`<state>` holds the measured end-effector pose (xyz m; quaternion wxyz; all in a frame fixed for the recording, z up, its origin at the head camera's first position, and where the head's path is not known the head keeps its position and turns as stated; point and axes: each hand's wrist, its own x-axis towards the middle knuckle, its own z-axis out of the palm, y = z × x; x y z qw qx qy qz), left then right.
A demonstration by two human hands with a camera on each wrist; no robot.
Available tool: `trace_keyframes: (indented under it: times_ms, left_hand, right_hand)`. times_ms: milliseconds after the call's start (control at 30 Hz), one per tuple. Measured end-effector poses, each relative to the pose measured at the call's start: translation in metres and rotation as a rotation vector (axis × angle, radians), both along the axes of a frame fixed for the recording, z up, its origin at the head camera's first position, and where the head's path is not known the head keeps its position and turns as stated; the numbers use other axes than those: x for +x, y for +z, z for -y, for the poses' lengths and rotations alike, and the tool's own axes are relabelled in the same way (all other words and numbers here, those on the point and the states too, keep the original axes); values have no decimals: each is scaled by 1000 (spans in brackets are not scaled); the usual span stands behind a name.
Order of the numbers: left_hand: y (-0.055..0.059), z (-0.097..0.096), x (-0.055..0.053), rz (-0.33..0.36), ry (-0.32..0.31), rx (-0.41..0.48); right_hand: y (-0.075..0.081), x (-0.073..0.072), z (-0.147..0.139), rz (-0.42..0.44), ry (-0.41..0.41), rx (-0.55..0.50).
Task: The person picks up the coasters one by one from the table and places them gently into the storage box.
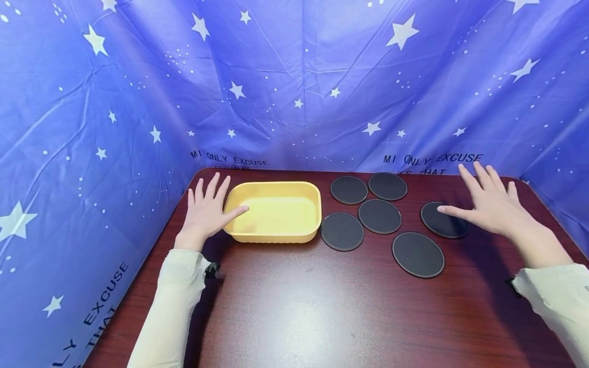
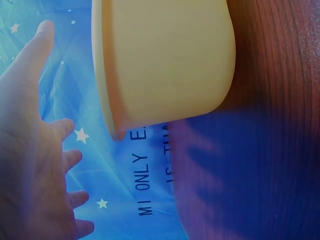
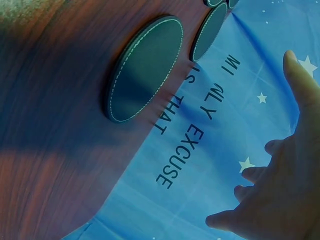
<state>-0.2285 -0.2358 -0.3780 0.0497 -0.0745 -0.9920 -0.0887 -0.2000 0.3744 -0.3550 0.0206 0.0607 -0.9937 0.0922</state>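
A yellow plastic bin (image 1: 276, 238) with rounded corners sits toward the back left of the table. Beside its left end hovers my left hand (image 1: 204, 214), fingers spread, its thumb overlapping the rim in the head view. The left wrist view shows the bin's side wall (image 2: 170, 60) past the open palm. Several round black coasters with stitched edges lie flat to the right of the bin, among them a near one (image 1: 418, 254). Over the rightmost coaster (image 1: 442, 225), my right hand (image 1: 494, 207) is held up with fingers spread and nothing in it. That coaster (image 3: 147, 70) also shows in the right wrist view.
The dark red wooden table (image 1: 294, 306) has a glossy patch of reflected light in front. A blue cloth (image 1: 294, 76) with white stars and printed words hangs along the table's back and left side. Light sleeves (image 1: 170, 306) cover both forearms.
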Motion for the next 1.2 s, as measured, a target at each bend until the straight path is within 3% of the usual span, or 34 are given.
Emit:
trace_keyframes:
  times_ms: [667, 967, 1200]
  left_hand:
    - [-3, 6, 9, -2, -32, 9]
    - [-7, 8, 13, -17, -63, 42]
    - [-10, 9, 18, -32, -92, 120]
  right_hand:
    - [-16, 7, -3, 6, 27, -45]
    - [-23, 11, -4, -7, 34, -68]
    - [-30, 15, -4, -22, 46, -91]
